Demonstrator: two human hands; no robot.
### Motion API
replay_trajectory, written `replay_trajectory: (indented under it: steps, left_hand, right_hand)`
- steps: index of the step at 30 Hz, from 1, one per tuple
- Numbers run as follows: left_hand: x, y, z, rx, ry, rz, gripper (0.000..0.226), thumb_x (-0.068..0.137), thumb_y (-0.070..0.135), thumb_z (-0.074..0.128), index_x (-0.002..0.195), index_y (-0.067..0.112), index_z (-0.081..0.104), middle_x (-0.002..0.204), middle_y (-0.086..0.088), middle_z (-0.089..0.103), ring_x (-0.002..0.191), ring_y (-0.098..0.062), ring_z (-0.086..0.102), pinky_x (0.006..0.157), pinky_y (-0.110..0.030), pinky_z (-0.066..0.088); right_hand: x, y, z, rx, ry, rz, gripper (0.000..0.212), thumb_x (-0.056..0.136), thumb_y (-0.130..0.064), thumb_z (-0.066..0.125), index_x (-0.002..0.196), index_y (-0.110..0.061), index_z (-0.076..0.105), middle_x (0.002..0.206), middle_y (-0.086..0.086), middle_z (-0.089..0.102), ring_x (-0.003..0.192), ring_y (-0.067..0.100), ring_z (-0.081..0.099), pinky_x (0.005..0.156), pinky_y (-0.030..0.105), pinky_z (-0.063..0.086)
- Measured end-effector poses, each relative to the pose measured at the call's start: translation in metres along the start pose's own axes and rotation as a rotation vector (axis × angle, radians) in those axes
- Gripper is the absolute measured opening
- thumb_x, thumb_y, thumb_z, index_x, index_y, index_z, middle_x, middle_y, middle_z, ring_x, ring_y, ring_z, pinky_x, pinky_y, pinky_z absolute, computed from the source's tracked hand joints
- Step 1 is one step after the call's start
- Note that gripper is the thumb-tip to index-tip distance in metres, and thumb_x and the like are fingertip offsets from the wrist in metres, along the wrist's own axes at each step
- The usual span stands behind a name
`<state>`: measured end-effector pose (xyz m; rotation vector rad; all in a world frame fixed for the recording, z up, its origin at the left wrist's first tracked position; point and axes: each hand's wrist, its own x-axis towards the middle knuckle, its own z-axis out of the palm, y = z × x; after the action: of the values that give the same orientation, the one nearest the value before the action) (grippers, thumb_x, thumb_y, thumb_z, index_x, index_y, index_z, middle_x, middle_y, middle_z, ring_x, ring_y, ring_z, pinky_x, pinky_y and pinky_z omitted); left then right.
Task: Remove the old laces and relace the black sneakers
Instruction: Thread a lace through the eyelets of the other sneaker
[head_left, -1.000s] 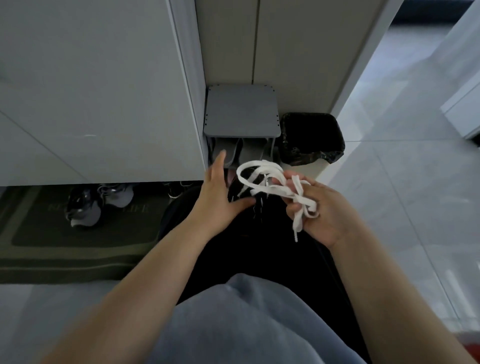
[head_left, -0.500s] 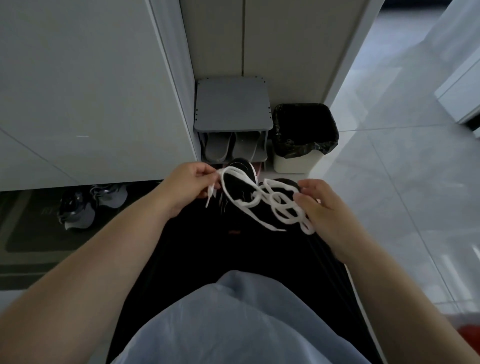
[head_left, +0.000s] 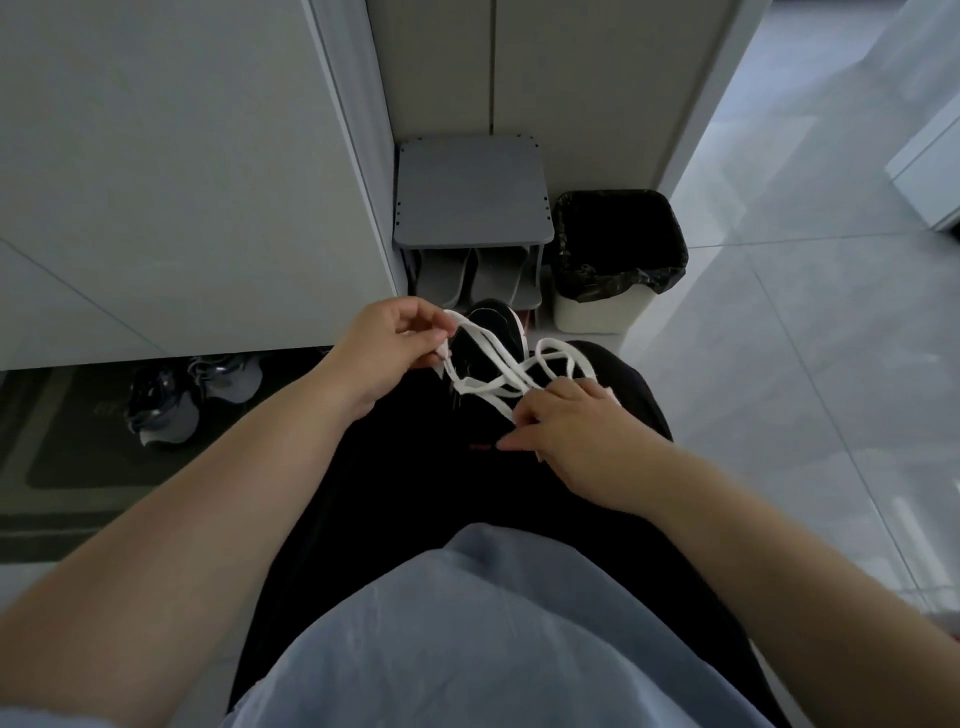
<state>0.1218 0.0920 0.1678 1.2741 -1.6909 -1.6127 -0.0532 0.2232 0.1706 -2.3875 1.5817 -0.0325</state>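
The white lace (head_left: 511, 371) hangs in loose loops over the person's lap, strung between the two hands and crossing above the black sneaker (head_left: 491, 332), whose toe points away toward the small grey shoe rack (head_left: 470, 195). The sneaker rests on the dark trousers (head_left: 415, 493) with its long axis running roughly from the body outward, though most of it is lost in shadow and I cannot tell whether any eyelets are already threaded. The lace's overall run is crosswise to that axis: one end is pinched between thumb and fingertips of the left hand (head_left: 387, 348), closed on it just beside the sneaker's left edge, and the tangled bulk gathers under the right hand (head_left: 566, 423), whose fingers curl down over the strands nearer the body, on the right thigh. Judging by this, the lace is free of the shoe and is being sorted out for threading. The relation that matters is that the free tip lies in the left hand, close to the sneaker's upper, while the right hand sits further back holding the slack; so the left hand looks better placed to lead the tip into an eyelet, the right feeding loops without letting them knot. A lined waste bin (head_left: 615, 260) stands beside the rack, and other shoes (head_left: 171, 400) lie on a mat to the left.
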Motion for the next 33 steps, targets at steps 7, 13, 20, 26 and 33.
replay_trajectory:
  steps: [7, 13, 20, 26, 33]
  left_hand:
    - [-0.005, 0.003, -0.005, 0.057, 0.03, 0.061, 0.029, 0.08, -0.005, 0.064, 0.095, 0.019, 0.066, 0.102, 0.008, 0.067, 0.078, -0.004, 0.068, 0.07, -0.009, 0.048]
    - [-0.005, -0.001, -0.015, 0.061, 0.117, 0.102, 0.026, 0.079, -0.001, 0.068, 0.083, 0.025, 0.069, 0.09, 0.008, 0.07, 0.077, -0.004, 0.067, 0.079, -0.018, 0.051]
    - [0.002, 0.005, -0.012, 0.107, 0.031, 0.123, 0.027, 0.078, -0.002, 0.068, 0.09, 0.022, 0.069, 0.093, 0.005, 0.071, 0.087, -0.015, 0.067, 0.084, -0.022, 0.051]
    - [0.012, 0.023, -0.023, 0.086, 0.224, 0.279, 0.029, 0.08, 0.0, 0.068, 0.089, 0.027, 0.066, 0.075, 0.019, 0.069, 0.071, 0.004, 0.064, 0.074, -0.012, 0.05]
    - [0.018, -0.003, -0.007, 0.196, 0.157, 0.15, 0.027, 0.083, 0.001, 0.064, 0.094, 0.025, 0.067, 0.076, 0.009, 0.065, 0.062, 0.006, 0.059, 0.065, -0.007, 0.043]
  right_hand:
    - [0.028, 0.014, 0.002, -0.243, -0.065, -0.136, 0.022, 0.093, -0.034, 0.047, 0.099, -0.034, 0.069, 0.102, -0.008, 0.059, 0.103, 0.019, 0.048, 0.09, 0.031, 0.021]
    - [0.019, 0.019, 0.019, -0.116, 0.25, -0.092, 0.015, 0.08, -0.032, 0.055, 0.074, -0.03, 0.069, 0.097, -0.008, 0.064, 0.098, 0.016, 0.049, 0.093, 0.03, 0.026]
    - [0.048, -0.011, 0.022, -0.058, -0.027, -0.083, 0.017, 0.098, -0.026, 0.035, 0.105, -0.019, 0.049, 0.108, -0.002, 0.06, 0.11, 0.016, 0.049, 0.101, 0.029, 0.02]
    - [0.057, 0.02, 0.01, -0.185, 0.251, 0.35, 0.028, 0.092, -0.007, 0.032, 0.114, -0.008, 0.05, 0.127, 0.011, 0.049, 0.103, 0.025, 0.054, 0.082, 0.033, 0.038]
    - [0.051, 0.046, -0.001, 0.716, 0.368, 0.613, 0.011, 0.098, -0.026, 0.045, 0.098, -0.017, 0.051, 0.083, -0.008, 0.056, 0.072, 0.008, 0.05, 0.062, 0.024, 0.036]
